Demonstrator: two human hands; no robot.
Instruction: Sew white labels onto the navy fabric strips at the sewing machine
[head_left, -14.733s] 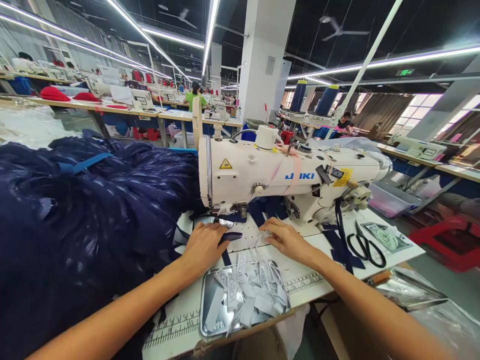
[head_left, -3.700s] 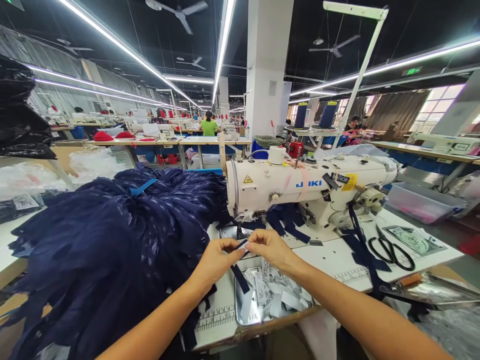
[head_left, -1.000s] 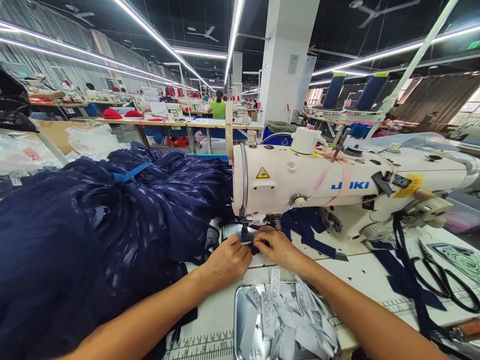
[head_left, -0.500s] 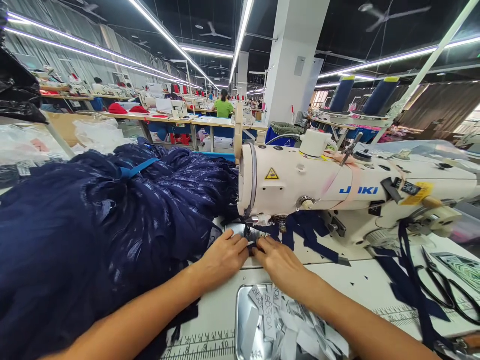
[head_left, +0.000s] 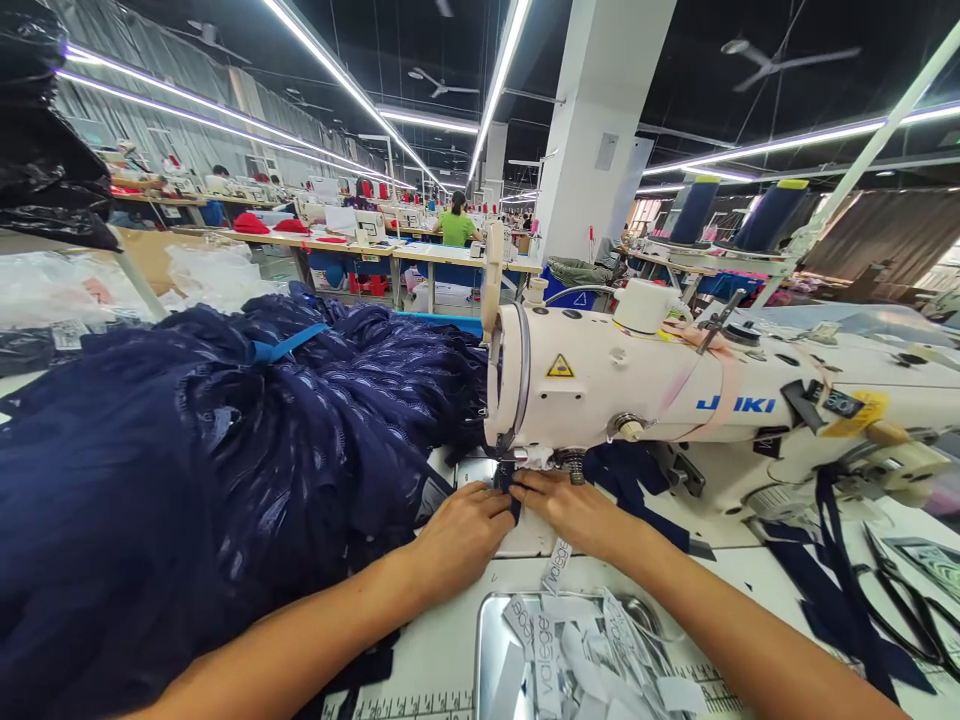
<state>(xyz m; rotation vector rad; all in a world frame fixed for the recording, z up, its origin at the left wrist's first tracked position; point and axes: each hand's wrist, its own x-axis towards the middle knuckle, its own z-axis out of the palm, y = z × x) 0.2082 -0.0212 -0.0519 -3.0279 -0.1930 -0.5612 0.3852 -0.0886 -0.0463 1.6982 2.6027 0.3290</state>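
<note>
At the needle of a white sewing machine (head_left: 630, 370), both my hands meet over a small piece of navy fabric (head_left: 514, 506). My left hand (head_left: 469, 535) presses its bunched fingers on the fabric's left side, just in front of the presser foot (head_left: 504, 474). From the right, my right hand (head_left: 574, 512) pinches at the same piece; its fingertips are partly hidden under the machine head. Just below the right palm is a white printed label (head_left: 556, 566); whether the hand holds it I cannot tell. A metal tray (head_left: 491, 640) of loose labels (head_left: 581, 650) lies in front.
A large heap of navy garments (head_left: 247, 470) tied with a blue strip (head_left: 289, 345) fills the left side. Black scissors (head_left: 896, 590) and navy strips (head_left: 840, 620) lie at right. Thread cones (head_left: 694, 210) stand behind the machine. A person in green (head_left: 454, 222) sits farther back.
My view has shifted slightly, moving the scene right and down. Both hands stay at the needle, the right fingers now closer under the machine head. A label now shows below the right hand.
</note>
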